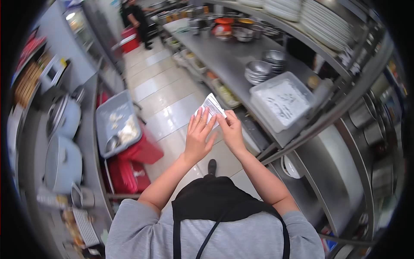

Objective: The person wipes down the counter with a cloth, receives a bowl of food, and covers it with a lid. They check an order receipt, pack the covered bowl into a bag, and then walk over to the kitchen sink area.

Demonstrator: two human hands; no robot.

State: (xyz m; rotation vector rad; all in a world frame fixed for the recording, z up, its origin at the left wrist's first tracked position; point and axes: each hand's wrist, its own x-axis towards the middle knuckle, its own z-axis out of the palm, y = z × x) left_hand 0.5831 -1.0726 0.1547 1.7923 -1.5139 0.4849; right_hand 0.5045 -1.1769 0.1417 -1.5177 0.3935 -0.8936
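Observation:
A small folded piece of white paper [211, 103] with fine print is in front of me, above the tiled floor. My right hand [233, 131] pinches its right edge between thumb and fingers. The fingers of my left hand [199, 136] are stretched out and lie against the paper's near side, with the thumb held apart. Part of the paper is hidden behind those fingers, and the print is too small to read.
Metal bowls [259, 71] and a white plastic tub [282, 101] stand on the steel counter at right, with stacked plates [325, 26] above. At left, a grey bin [117, 105] holds pale food and a ladle, near large lidded pots [64, 164]. A person [137, 21] stands far down the aisle.

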